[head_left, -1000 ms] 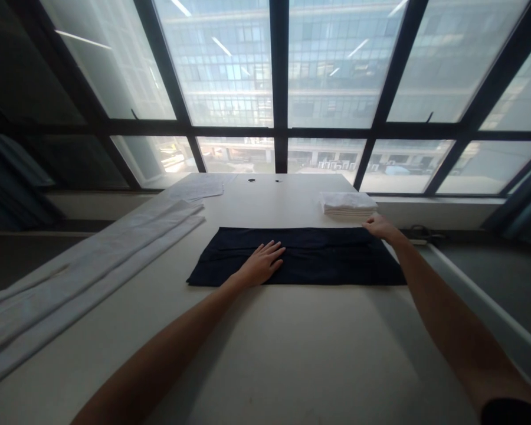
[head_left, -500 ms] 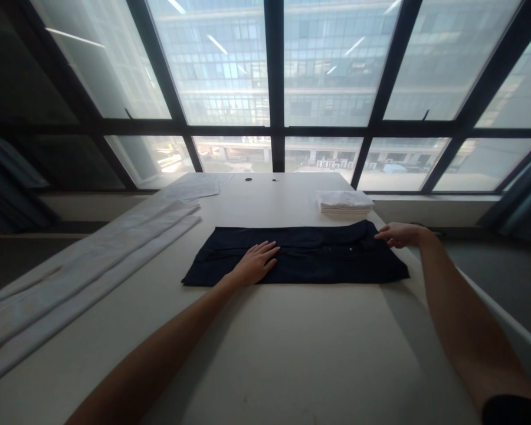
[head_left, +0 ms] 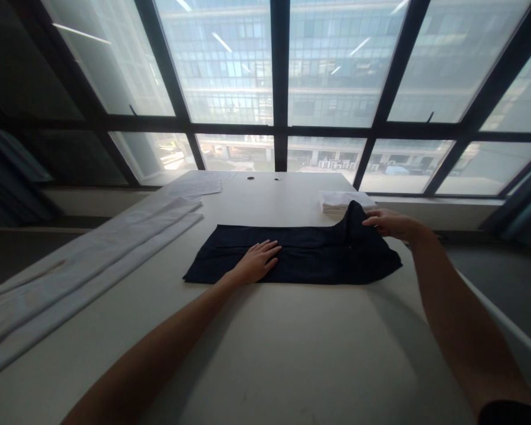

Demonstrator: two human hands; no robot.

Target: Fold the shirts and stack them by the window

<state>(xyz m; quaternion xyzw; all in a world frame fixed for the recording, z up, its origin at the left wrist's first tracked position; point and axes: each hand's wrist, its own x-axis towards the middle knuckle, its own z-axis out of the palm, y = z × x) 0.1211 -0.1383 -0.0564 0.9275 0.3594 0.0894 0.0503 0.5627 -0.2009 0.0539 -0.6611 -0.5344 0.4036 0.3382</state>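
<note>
Fingers (head_left: pixel 371 221) of a person's right hand (head_left: pixel 395 225) pinch the far right corner of a dark navy cloth (head_left: pixel 301 254), holding it up off a white table (head_left: pixel 269 348) beside a wall of windows. Flat and loosely spread, the left hand (head_left: pixel 256 262) rests palm down near the middle of the same cloth, gripping nothing. From where I stand, the navy piece lies crosswise in front of the person, its left part smooth and level, a long crease running along it, while its right end rises into a peak and bends inward. Seen past that peak, a neat stack of folded white cloth (head_left: pixel 338 199) sits near the table's right edge; whether the two touch, I cannot tell. Along the left side stretch long white lengths of fabric (head_left: pixel 97 265), with thin white sheets (head_left: pixel 197 186) beyond them toward the far end, where a dark round spot (head_left: pixel 250 177) marks the tabletop. Daylight comes through the dark-framed windows (head_left: pixel 327 65), a glass-fronted building visible outside; blue-grey curtains (head_left: pixel 9 177) hang at either side of the room, and a dark sleeve (head_left: pixel 513 411) shows on the person's right arm
</note>
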